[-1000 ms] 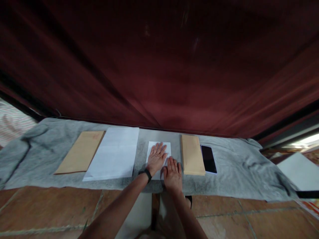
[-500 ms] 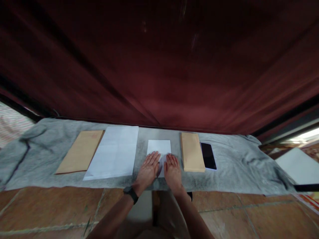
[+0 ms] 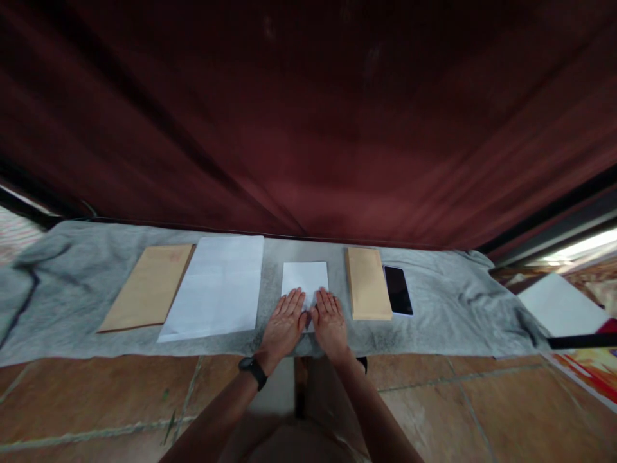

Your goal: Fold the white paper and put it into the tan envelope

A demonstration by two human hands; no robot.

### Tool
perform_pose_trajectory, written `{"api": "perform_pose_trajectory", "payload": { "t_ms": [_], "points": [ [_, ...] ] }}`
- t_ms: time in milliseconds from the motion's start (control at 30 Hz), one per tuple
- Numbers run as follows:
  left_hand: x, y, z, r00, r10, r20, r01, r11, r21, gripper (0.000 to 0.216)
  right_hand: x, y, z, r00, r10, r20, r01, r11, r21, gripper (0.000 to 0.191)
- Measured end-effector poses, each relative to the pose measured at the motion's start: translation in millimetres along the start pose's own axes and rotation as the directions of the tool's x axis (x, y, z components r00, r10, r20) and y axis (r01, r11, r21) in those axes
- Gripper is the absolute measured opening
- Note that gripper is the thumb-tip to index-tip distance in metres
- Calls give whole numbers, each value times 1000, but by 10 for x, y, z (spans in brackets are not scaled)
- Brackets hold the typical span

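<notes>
A small white sheet of paper [image 3: 304, 275], perhaps folded, lies at the middle of the cloth-covered table. My left hand [image 3: 285, 325] rests flat over its left near part, fingers stretched out, a dark watch on the wrist. Over the right near part lies my right hand [image 3: 330, 321], also flat and open. The thumbs are close to each other, and both palms hide much of the paper's near half. To the left is a larger stack of white paper [image 3: 216, 286]. On the right sits a stack of small brown envelopes [image 3: 370, 284].
A large brown envelope [image 3: 147, 287] lies at the far left, partly under or against the white stack. Beside the small envelopes is a phone [image 3: 398, 290], screen dark. Grey cloth [image 3: 448, 308] covers the table. A dark red curtain [image 3: 308, 128] hangs behind; tiled floor [image 3: 120, 392] shows in front.
The camera view has shifted slightly, so everything sits a little higher. My hands stay flat on the paper, with the right hand's thumb now nearer the left hand.
</notes>
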State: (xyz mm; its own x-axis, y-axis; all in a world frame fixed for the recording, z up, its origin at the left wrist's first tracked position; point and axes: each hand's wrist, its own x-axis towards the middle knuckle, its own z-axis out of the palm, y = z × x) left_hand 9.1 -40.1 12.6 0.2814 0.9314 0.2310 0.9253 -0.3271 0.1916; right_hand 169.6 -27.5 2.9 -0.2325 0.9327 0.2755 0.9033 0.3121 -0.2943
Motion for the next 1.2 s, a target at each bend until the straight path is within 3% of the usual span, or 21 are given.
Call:
{"api": "perform_pose_trajectory", "payload": {
  "t_ms": [367,567,733,1033,1200],
  "points": [
    [8,19,-48,1000,-17,11,17,999,-29,54,55,58,-51,997,48,-59,-50,998,-36,44],
    [1,12,-34,1000,0,9,1,1000,-14,53,428,-115,37,990,-123,61,124,992,-7,44],
    [-5,0,-22,1000,2,3,-2,1000,-31,53,654,14,115,978,-186,90,191,980,-53,46],
    [-5,10,-35,1000,-2,1,2,1000,-8,54,1056,259,139,994,-89,69,96,989,-113,49],
    [-12,-2,-14,1000,4,5,-4,1000,9,55,881,141,104,1000,-14,10,15,995,-100,51]
  ]
}}
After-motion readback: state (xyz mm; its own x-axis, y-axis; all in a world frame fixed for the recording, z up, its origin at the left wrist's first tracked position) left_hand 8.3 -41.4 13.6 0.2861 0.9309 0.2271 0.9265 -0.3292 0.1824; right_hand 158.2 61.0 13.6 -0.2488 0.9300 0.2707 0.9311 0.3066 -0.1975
